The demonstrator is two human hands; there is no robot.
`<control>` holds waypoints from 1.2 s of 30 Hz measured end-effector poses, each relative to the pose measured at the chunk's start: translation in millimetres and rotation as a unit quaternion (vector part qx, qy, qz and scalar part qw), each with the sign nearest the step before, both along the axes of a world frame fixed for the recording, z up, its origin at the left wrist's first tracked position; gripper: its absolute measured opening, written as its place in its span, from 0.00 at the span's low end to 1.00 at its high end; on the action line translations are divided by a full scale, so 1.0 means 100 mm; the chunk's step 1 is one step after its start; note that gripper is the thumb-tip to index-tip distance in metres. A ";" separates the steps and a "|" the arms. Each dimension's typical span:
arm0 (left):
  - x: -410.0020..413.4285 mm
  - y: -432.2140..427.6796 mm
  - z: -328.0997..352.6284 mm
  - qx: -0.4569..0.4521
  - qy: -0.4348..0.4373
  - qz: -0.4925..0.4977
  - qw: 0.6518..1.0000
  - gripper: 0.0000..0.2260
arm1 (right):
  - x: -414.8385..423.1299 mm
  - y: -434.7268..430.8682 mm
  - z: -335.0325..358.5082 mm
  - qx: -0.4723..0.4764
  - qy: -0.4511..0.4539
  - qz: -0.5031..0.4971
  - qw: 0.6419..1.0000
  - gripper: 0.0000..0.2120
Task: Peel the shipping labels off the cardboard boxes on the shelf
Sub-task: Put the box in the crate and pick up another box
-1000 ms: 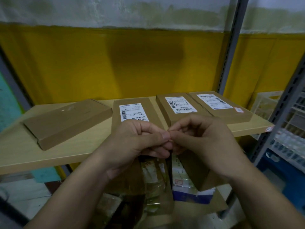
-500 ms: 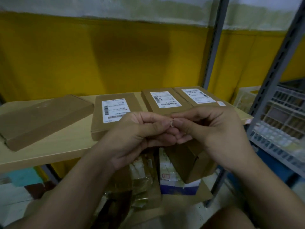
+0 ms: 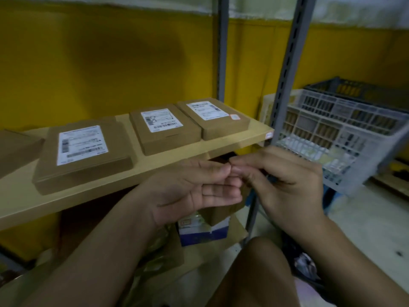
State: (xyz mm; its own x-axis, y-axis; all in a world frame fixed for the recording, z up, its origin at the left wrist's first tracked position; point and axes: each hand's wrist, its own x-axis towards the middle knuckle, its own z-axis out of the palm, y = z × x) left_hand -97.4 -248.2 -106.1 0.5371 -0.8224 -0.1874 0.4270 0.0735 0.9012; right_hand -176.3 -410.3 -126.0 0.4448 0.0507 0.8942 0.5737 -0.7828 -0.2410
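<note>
Three flat cardboard boxes lie in a row on the wooden shelf (image 3: 155, 161), each with a white shipping label: the left box (image 3: 88, 171) with its label (image 3: 81, 144), the middle box (image 3: 170, 138) with its label (image 3: 161, 119), and the right box (image 3: 223, 125) with its label (image 3: 207, 110). A fourth box (image 3: 15, 149) at the left edge shows no label. My left hand (image 3: 190, 191) and my right hand (image 3: 285, 180) meet fingertip to fingertip in front of the shelf edge, below the boxes. They pinch a tiny scrap (image 3: 230, 166) that is barely visible.
Two grey slotted shelf posts (image 3: 285, 74) rise at the shelf's right end. Stacked plastic crates (image 3: 340, 134) stand to the right on the floor. Under the shelf lie packages and a blue-and-white box (image 3: 203, 231). My knee (image 3: 259, 273) is at the bottom.
The view has swung to the right, so the boxes sit further left and the crates have come into sight. Both hands stay joined at the fingertips, now below the shelf edge.
</note>
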 end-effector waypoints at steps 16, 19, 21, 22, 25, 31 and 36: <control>-0.32 -1.06 -0.09 0.097 -0.311 -0.065 0.943 0.05 | -0.78 -0.89 -0.06 0.275 0.293 0.032 0.915 0.04; -0.42 -1.31 -0.10 0.110 -0.354 -0.030 0.928 0.03 | -0.85 -1.05 -0.14 0.223 0.255 -0.045 0.940 0.04; -0.46 -1.47 -0.17 0.136 -0.409 -0.009 0.902 0.04 | -0.87 -1.23 -0.24 0.221 0.252 -0.085 0.938 0.06; -0.47 -1.54 -0.21 0.152 -0.451 -0.002 0.879 0.06 | -0.86 -1.35 -0.31 0.250 0.255 -0.091 0.930 0.07; -0.53 -1.65 -0.33 0.192 -0.609 0.018 0.769 0.10 | -0.85 -1.75 -0.67 0.350 0.255 -0.138 0.891 0.07; -0.69 -1.79 -0.62 0.292 -0.770 -0.001 0.568 0.17 | -0.77 -2.30 -1.52 0.336 0.298 -0.327 0.831 0.07; -0.66 -1.87 -0.89 0.345 -0.757 -0.054 0.552 0.20 | -0.74 -2.44 -1.79 0.263 0.368 -0.397 0.799 0.08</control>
State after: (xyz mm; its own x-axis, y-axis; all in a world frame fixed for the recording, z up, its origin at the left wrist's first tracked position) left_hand -163.0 -434.9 -195.0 0.4621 -0.8787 0.1199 -0.8862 -0.4624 0.0271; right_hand -250.6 -654.7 -304.9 0.5646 -0.8054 0.1805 -0.5019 -0.5086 -0.6996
